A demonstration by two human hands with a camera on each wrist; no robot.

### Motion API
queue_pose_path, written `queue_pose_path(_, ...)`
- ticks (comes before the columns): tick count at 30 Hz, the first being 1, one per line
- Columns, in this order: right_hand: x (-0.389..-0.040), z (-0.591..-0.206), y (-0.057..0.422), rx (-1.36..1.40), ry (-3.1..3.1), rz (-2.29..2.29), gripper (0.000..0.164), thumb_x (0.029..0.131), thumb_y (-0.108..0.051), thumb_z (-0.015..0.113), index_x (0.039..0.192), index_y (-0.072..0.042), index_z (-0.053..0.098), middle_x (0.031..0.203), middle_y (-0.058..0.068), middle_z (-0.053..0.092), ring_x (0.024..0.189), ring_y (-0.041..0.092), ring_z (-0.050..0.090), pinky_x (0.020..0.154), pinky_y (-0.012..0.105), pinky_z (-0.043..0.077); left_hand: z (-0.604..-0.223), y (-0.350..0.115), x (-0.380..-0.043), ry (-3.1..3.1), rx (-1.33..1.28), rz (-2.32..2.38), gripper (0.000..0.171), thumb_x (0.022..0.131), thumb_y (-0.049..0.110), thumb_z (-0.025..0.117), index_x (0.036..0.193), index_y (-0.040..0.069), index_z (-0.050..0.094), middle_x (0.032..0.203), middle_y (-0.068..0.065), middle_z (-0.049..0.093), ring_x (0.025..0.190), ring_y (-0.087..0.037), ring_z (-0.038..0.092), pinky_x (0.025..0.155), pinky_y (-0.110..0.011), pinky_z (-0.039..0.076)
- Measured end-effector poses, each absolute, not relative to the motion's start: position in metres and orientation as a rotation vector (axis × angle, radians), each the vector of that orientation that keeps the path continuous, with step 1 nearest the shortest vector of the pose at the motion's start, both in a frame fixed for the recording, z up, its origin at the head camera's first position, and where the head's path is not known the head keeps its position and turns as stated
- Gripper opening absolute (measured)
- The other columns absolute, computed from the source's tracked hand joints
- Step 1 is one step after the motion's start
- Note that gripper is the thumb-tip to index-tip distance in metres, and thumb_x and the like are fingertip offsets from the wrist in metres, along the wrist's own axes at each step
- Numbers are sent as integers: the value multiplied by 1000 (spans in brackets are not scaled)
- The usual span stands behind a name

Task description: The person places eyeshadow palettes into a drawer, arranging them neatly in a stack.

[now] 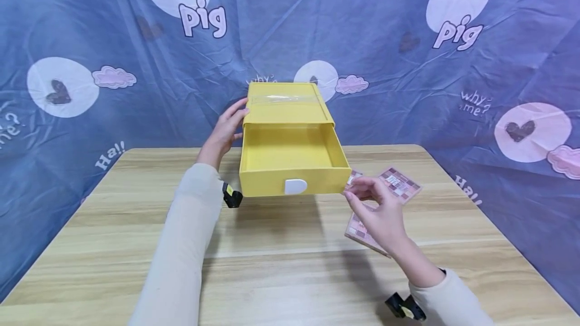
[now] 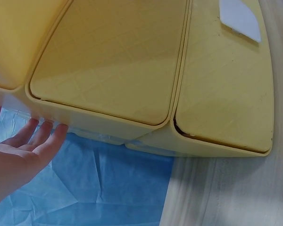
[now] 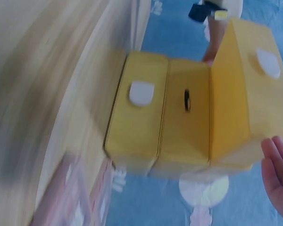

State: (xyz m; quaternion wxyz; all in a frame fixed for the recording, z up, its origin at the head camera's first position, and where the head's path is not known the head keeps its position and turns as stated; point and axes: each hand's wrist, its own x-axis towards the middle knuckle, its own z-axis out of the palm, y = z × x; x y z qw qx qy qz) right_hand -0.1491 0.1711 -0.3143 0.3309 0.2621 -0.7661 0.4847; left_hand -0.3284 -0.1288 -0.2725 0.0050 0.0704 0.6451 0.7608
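Yellow plastic drawer unit [image 1: 290,102], three tiers, stands near the middle of the counter's [image 1: 154,235] far edge. Top drawer [image 1: 263,183] pulled out toward the person, interior bare; white tab [image 1: 296,186] on its front. Middle drawer front shows a dark slot [image 3: 187,100]. Left hand [image 1: 224,130] against the unit's left side, fingers extended, steadying contact rather than clenched. Right hand [image 1: 380,210] at the drawer's front right corner, fingers loosely bent, grasping nothing visible; whether the tips touch, cannot tell. Pink patterned palettes [image 1: 403,186] lie right of the unit, toward the counter's right edge, partly behind this hand.
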Motion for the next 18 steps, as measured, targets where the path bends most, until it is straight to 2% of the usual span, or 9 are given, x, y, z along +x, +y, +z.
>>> queue_pose_path(5,-150,-317,194,740,-2180,1198,41,67,12,65,105,5,51,86,11,58,79,13,54,67,19,43,-273,-130,-328,2009,220,2386,49,84,25,53,131,21,39,127,-8,40,110,-23,41,86,-46,31)
queue_pose_path(11,-154,-329,220,744,-2353,1123,62,65,4,71,120,1,44,107,15,52,99,18,46,79,20,36,-273,-130,-327,2009,234,2387,49,84,25,53,131,21,39,127,-9,41,110,-23,42,87,-47,30)
queue_pose_path(13,-156,-335,227,733,-2411,1091,68,64,0,73,123,2,40,115,18,47,105,24,42,83,27,34,-273,-130,-328,2009,239,2388,49,84,25,53,131,21,39,127,-9,41,110,-22,42,87,-47,30)
queue_pose_path(15,-157,-341,234,708,-2496,1067,76,63,-6,75,128,0,35,124,19,40,111,31,35,87,38,31,-274,-130,-329,2008,243,2388,49,84,26,53,131,21,39,127,-9,41,110,-22,41,88,-48,29)
queue_pose_path(18,-160,-351,243,670,-2601,1044,89,61,-16,77,134,-4,27,132,21,28,117,39,26,86,56,23,-275,-130,-330,2004,238,2394,49,84,26,53,131,21,40,126,-9,41,110,-22,42,88,-48,29)
